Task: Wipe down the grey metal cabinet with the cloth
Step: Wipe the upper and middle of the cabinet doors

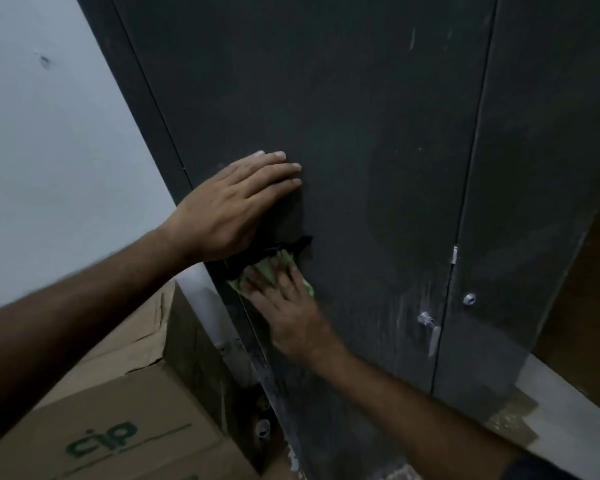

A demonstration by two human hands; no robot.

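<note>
Both hands lie flat on the cabinet [361, 133]: right hand [291, 317] pressing the cloth [274, 271], left hand [236, 206] bare above

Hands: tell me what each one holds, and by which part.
The right hand presses the green cloth flat against the cabinet, fingers spread over its middle. The left hand holds nothing; it rests open on the cabinet.
</note>
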